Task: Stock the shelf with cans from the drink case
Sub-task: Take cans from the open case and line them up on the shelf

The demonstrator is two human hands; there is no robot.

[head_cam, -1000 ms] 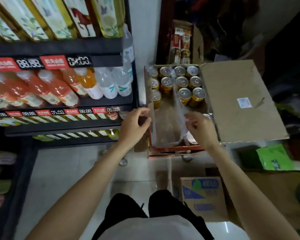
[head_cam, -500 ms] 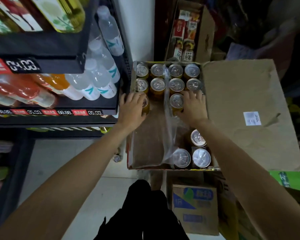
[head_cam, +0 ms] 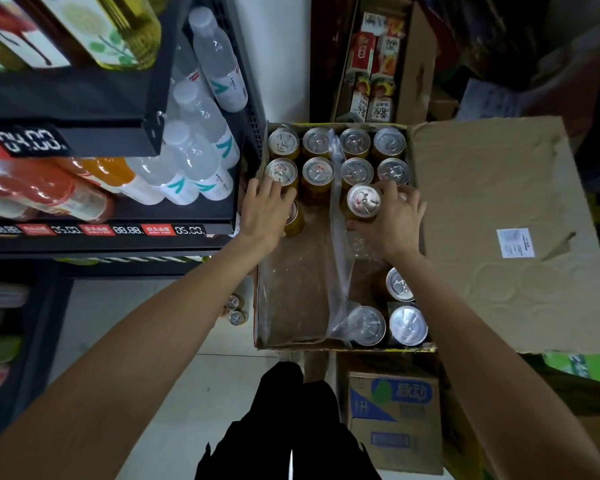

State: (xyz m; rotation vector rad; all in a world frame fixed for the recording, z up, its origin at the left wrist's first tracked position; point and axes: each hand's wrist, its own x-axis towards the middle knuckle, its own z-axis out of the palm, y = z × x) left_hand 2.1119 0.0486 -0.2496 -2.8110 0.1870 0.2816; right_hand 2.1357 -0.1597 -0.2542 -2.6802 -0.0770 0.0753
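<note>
On the upper shelf edge beside me a price tag shows digits that look like 24.00 — hard to be sure. Along the lower shelf strip I read 05.00, 88.88 and again 05.00, set between red labels too small to read. The water bottles carry a teal V mark — the white sticker on the case flap is illegible

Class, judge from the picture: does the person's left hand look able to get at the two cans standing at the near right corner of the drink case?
Probably not easily. The left hand already grips a can at the case's left side, and loose plastic wrap hangs between it and those two cans.
</note>
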